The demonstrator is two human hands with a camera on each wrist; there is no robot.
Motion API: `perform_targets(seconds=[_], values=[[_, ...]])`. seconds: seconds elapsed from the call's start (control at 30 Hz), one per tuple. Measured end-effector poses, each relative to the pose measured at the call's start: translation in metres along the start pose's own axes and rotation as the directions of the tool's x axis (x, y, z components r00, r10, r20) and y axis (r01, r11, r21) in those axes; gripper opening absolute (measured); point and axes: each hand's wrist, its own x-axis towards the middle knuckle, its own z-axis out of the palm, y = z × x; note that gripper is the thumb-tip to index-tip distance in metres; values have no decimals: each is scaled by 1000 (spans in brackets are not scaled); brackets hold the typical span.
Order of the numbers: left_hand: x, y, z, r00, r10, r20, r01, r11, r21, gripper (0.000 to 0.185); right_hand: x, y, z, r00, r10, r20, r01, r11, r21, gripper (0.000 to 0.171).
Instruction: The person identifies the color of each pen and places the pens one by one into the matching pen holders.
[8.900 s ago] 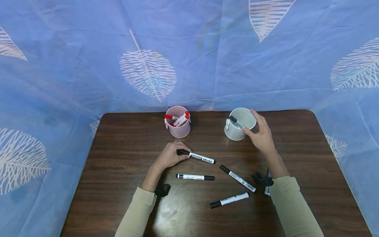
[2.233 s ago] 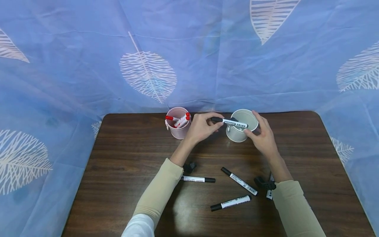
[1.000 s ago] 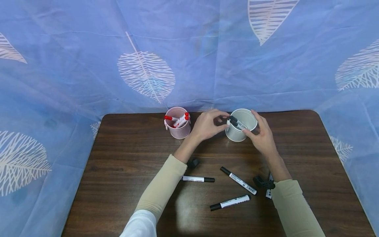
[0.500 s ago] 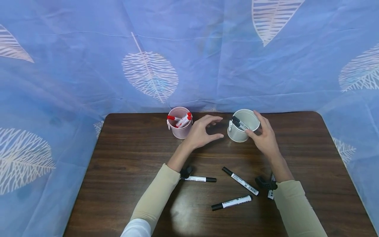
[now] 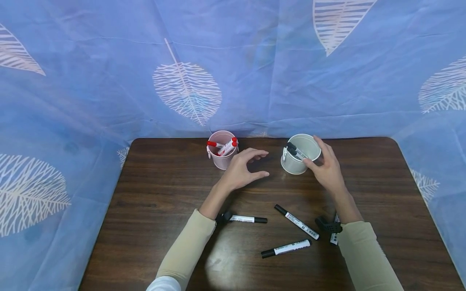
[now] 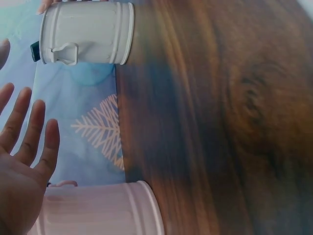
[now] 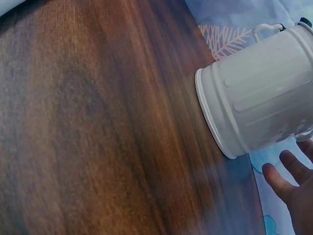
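Note:
My left hand hangs between the two buckets, thumb and fingers apart, holding nothing. At its left, the pink bucket contains red-capped whiteboard markers. My right hand holds the white bucket at its right side, thumb on the near rim and index finger at the far right rim. In the right wrist view its other fingers spread beside the bucket wall. Two black-capped whiteboard markers lean inside the white bucket, caps at its left rim.
Black whiteboard markers lie on the dark wooden table: one by the left wrist, one slanting, one nearer, and one partly hidden under the right wrist. A blue leaf-print cloth hangs behind the table.
My left hand picked up a black marker from the table, carried it to the white bucket and let go inside. It has since drawn back left. My right hand stayed at the bucket.

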Motion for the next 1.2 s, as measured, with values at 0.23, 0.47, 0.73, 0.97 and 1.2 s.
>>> perform_targets(seconds=[0.23, 0.47, 0.73, 0.97, 1.2], values=[[-11, -2, -3, 1000, -25, -4, 25, 1000, -4, 54, 0, -1, 1, 1000, -2, -5, 2, 1000, 9, 82], [-18, 0, -4, 999, -21, -29, 21, 1000, -3, 46, 0, 1, 2, 1000, 4, -8, -4, 1000, 8, 82], [-29, 1, -7, 998, -27, -55, 26, 999, -26, 49, 0, 2, 2, 1000, 5, -10, -5, 1000, 2, 81], [-43, 1, -7, 996, -41, -74, 37, 997, -61, 51, 0, 2, 2, 1000, 13, -6, -13, 1000, -9, 82], [-57, 0, -6, 995, -29, -90, 23, 997, -72, 45, -1, 0, 1, 1000, 30, 0, -30, 1000, -6, 82]])
